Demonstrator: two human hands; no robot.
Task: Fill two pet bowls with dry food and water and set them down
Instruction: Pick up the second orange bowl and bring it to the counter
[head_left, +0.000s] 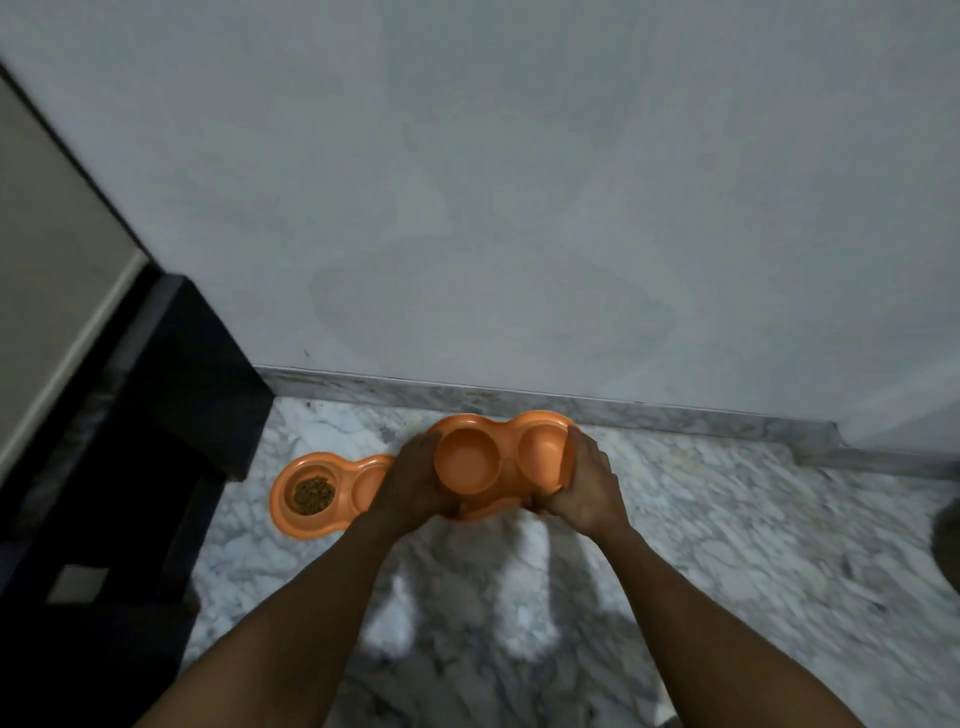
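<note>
Bowls first: the orange double pet bowl (493, 462) in hand was held up over the marble floor (727, 519), close to the skirting (519, 400) at the foot of the grey wall (519, 182). Both of its wells looked empty to me, no kibble and no water that I could make out. Its long axis ran roughly left-right across the view, parallel to the wall, with the right end angled a bit further toward the skirting, and the wells faced up and slightly toward the camera.

The left hand (415, 488) gripped the left end, fingers curled under the rim, and the right hand (587, 488) gripped the right end the same way, so both were closed on that one bowl.

Just beside it on the left, partly hidden by the left hand, a second orange double bowl (322, 493) sat flat on the floor with dry food (313, 494) in its left well. I couldn't tell what was in its other well.

My guess is this was the carrying stage for the empty one, filling not done yet. Next move probably calls for keeping it level and taking it wherever the food and water are. A dark cabinet (156, 415) stood off to the left.
</note>
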